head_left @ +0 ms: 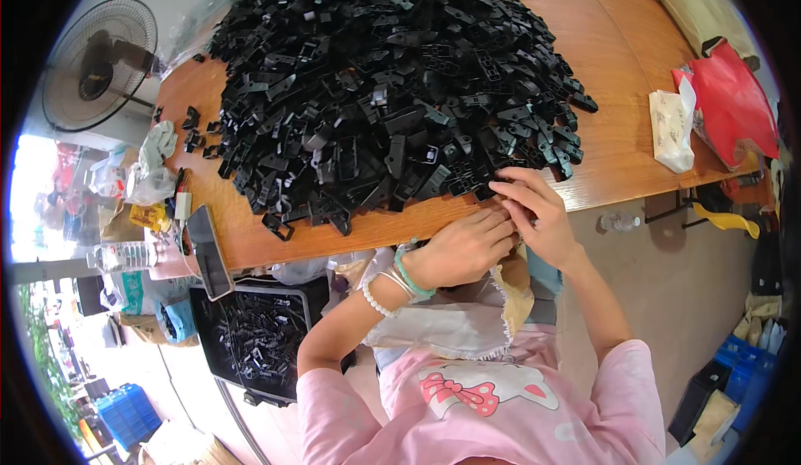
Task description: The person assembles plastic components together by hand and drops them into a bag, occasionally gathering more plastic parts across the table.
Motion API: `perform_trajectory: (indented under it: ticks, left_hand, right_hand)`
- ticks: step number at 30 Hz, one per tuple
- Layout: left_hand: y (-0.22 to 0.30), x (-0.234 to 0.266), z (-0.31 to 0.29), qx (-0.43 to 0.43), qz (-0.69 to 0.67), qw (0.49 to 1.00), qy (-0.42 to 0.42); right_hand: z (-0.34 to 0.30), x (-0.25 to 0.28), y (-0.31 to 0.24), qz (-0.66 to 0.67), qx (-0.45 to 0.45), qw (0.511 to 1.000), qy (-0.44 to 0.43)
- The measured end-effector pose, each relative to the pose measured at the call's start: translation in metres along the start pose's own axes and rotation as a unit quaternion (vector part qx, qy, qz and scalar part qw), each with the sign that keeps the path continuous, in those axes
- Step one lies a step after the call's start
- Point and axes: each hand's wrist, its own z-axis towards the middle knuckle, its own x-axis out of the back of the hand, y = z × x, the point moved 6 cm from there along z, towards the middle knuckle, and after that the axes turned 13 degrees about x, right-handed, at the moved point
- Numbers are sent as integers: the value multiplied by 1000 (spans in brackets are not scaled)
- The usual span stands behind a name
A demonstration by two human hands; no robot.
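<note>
A large heap of small black plastic parts covers much of the wooden table. At the heap's near right edge, my two hands meet over the table's front edge. My left hand, with bracelets at the wrist, has its fingers curled in; whatever they grip is hidden. Beside it, my right hand is bent, its fingertips close together against my left fingers and next to a black part at the heap's rim. What lies between the fingers is too small to make out.
A black bin of black parts stands below the table at left. A phone leans at the left corner, with a plastic bottle beyond. Tissues and a red bag sit at right. A fan stands far left.
</note>
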Motion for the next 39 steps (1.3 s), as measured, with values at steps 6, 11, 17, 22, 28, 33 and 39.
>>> perform_trajectory:
  ticks: [6,11,17,22,28,33,39]
  left_hand:
    - [5,50,-42,111,55,965,229]
    - [-39,61,-47,341,250,885,194]
    - [-38,61,-50,322,179,888,274]
    - [-37,49,-38,300,173,894,286]
    - [-46,44,-35,336,164,887,271]
    - [-35,57,-38,333,188,888,255]
    - [-38,49,-41,343,203,884,246]
  right_hand:
    - [3,-16,4,12,-40,999,11]
    - [3,-19,-3,-91,0,996,16]
    - [-6,-29,-15,-8,13,998,-60]
    - [-5,-48,-17,5,88,990,-108]
    - [2,-67,-12,20,56,987,-146]
    - [2,-63,-9,-53,69,991,-100]
    - [9,-65,-23,8,65,996,-67]
